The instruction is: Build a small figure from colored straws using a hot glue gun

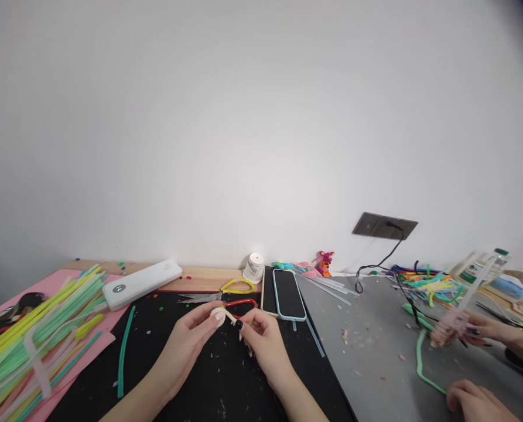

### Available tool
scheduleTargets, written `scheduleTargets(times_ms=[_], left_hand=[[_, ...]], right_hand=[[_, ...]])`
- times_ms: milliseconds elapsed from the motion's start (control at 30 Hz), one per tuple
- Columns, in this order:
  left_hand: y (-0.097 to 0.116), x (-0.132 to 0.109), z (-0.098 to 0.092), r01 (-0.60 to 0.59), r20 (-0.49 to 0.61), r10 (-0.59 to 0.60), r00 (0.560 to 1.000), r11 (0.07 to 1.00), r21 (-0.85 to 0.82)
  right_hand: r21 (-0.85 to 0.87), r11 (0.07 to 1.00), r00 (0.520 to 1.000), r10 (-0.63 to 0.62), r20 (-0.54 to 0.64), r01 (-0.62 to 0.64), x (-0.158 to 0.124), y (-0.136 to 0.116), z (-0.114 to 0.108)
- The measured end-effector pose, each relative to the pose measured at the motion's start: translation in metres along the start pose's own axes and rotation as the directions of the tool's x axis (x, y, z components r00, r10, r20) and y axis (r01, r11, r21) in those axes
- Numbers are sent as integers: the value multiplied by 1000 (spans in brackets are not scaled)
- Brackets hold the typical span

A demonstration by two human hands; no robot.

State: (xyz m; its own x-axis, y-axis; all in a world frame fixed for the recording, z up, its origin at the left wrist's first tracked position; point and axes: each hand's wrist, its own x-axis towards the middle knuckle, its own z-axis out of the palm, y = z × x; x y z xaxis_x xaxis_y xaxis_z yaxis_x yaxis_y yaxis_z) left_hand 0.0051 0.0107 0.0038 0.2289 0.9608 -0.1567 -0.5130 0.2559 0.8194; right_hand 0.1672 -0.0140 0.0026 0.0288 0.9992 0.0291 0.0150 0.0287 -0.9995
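Over the black mat (208, 381), a short cream-white fuzzy strip, like a pipe cleaner (229, 316), runs between my two hands. Its rounded, coiled-looking end is pinched by my left hand (195, 334) between thumb and fingers. The other end sits in the closed fingertips of my right hand (261, 340), which has a dark-painted nail. Just behind the hands lie scissors (200, 298) with one yellow and one red handle, blades pointing left. A single teal pipe cleaner (126, 351) rests to the left of my left forearm.
Many pipe cleaners (45, 328) cover pink paper at left. A white oblong device (142, 284), a white cup (255, 268) and a phone (289, 295) stand behind. At right, a co-worker's hand (485, 329) holds a pink glue gun (450, 327) near a green pipe cleaner (421, 357); a cable (382, 261) hangs from the socket.
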Motion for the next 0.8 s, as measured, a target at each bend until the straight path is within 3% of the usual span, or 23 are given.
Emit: scheduleTargets(times_ms=[300, 800], left_hand=[[-2, 3, 1, 4, -70, -11, 998, 995, -104], [-4, -1, 4, 2, -49, -6, 999, 998, -70]], right_hand=[[5, 998, 996, -66, 67, 66, -4, 5, 6], [20, 999, 996, -47, 74, 46, -5, 12, 14]])
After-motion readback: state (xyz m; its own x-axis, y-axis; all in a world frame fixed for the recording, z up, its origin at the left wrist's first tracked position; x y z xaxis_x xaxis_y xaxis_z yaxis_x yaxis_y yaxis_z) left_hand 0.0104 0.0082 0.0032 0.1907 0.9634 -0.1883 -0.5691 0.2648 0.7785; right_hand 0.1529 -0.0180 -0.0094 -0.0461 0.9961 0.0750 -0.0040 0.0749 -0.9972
